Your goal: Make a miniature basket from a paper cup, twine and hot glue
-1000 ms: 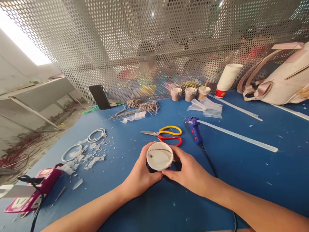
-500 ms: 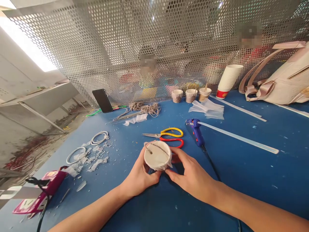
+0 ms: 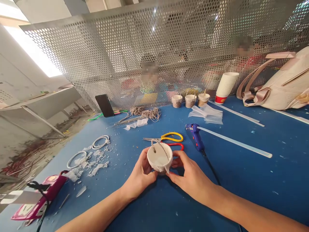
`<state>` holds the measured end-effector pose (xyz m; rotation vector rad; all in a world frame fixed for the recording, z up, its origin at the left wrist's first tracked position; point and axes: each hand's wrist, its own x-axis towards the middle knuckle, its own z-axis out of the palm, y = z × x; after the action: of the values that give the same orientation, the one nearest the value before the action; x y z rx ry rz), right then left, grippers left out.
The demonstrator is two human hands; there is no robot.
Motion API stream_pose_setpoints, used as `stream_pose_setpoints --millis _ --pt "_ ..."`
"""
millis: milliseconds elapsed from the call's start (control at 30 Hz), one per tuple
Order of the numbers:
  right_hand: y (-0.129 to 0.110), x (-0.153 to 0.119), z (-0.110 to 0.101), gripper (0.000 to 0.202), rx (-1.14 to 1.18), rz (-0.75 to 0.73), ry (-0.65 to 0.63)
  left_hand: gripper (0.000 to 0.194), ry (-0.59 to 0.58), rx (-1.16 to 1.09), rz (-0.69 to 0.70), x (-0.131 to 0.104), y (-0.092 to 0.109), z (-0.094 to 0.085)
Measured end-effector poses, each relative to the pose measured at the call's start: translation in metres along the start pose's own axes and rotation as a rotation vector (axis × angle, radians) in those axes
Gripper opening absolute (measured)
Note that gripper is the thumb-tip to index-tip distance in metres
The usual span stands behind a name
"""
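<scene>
A small white cup [image 3: 159, 158] with a twisted cord handle is held between my two hands, its opening facing up toward me. My left hand [image 3: 141, 175] curls round its left side, and my right hand [image 3: 187, 169] grips the right side with thumb and fingers. A scrap of thin white material hangs from the front rim. Just behind the cup lie scissors [image 3: 172, 137] with one yellow and one red handle. To the right of them is a blue glue gun [image 3: 196, 138] with a long clear stick in its back.
Along the perforated metal screen [image 3: 125, 54] stand a phone [image 3: 104, 105], three small cups [image 3: 190, 100], a stack of paper cups [image 3: 226, 87] and a pale backpack [image 3: 285, 80]. Cord bundles [image 3: 149, 113] and white strips [image 3: 207, 113] lie nearer. Left are white rings [image 3: 100, 142], scraps and a magenta power strip [image 3: 51, 190].
The cup has tipped slightly and shifted a little right in my hands, with more of its front wall showing. The camera view has tilted slightly upward.
</scene>
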<state>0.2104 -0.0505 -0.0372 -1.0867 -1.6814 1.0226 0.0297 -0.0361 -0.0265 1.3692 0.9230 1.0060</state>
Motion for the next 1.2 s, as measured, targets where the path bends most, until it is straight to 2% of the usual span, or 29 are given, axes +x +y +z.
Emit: stream_pose_setpoints --millis 133,567,1200 --pt "0.0006 0.0004 0.0005 0.038 -0.011 -0.010 0.020 0.056 0.008 -0.034 -0.011 0.0001 0.0052 0.0023" --pt "-0.0044 0.0030 -0.0015 0.032 -0.035 0.039 0.024 0.061 -0.048 -0.164 -0.065 0.0020 0.0006 -0.0021" --pt "0.0014 0.0027 0.0018 0.033 -0.034 0.023 0.034 0.061 -0.019 -0.176 -0.054 0.0036 -0.0025 -0.0050"
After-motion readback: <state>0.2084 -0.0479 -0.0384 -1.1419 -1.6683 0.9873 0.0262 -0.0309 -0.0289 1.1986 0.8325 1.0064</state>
